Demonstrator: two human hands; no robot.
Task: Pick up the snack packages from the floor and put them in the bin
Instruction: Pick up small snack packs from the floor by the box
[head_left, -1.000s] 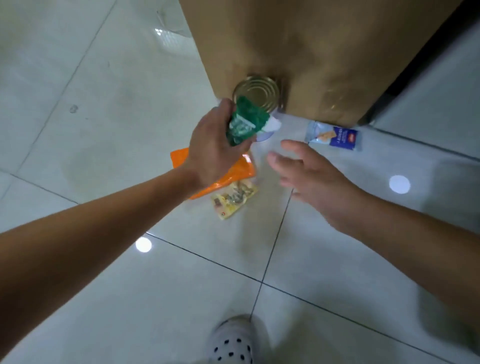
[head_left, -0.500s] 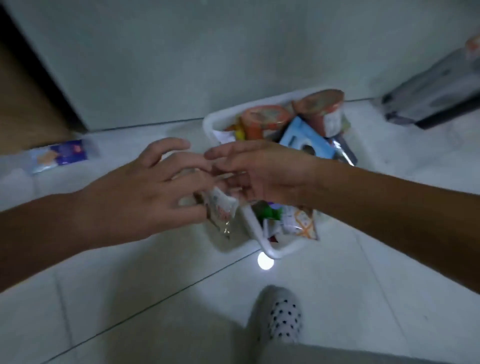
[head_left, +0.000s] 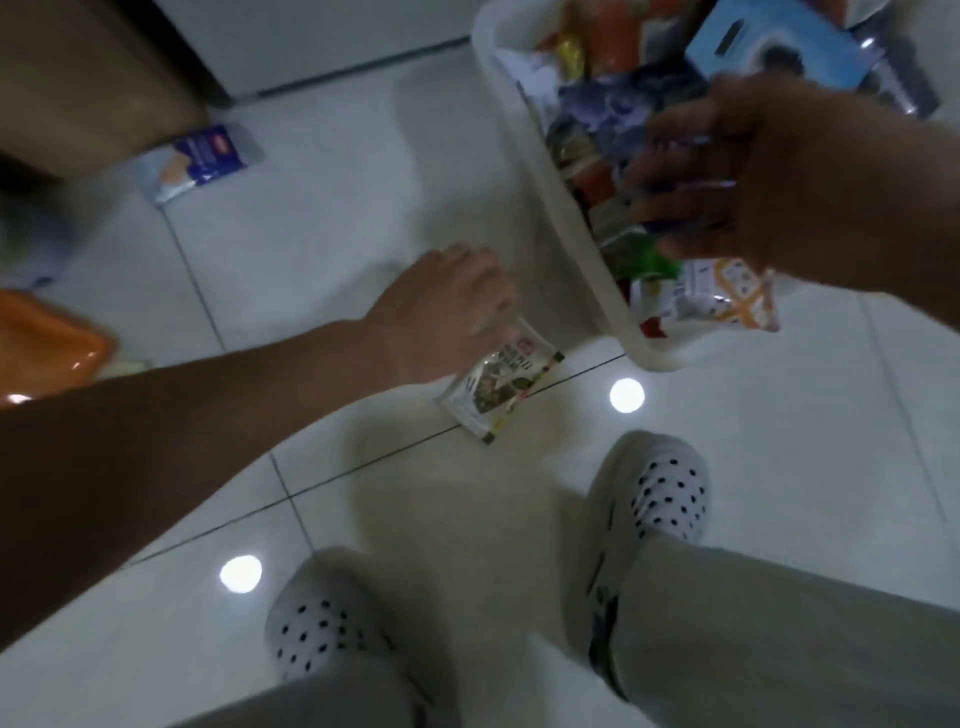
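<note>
A white bin full of snack packages stands at the upper right. My right hand hovers over it, blurred, fingers apart with nothing in them; a green packet lies in the bin just under the fingers. My left hand reaches down beside the bin's near wall, fingertips closed on the upper end of a white-and-dark seaweed packet that rests on the floor tiles. A blue cracker packet lies on the floor at the upper left. An orange packet lies at the left edge.
A brown cabinet stands at the upper left, next to a white wall. My two spotted white shoes stand on the glossy tiles below the hands. A white-and-orange packet hangs over the bin's near corner.
The view swung from the cabinet to the bin. The green packet left my left hand and now lies in the bin. My left hand dropped to the seaweed packet on the floor.
</note>
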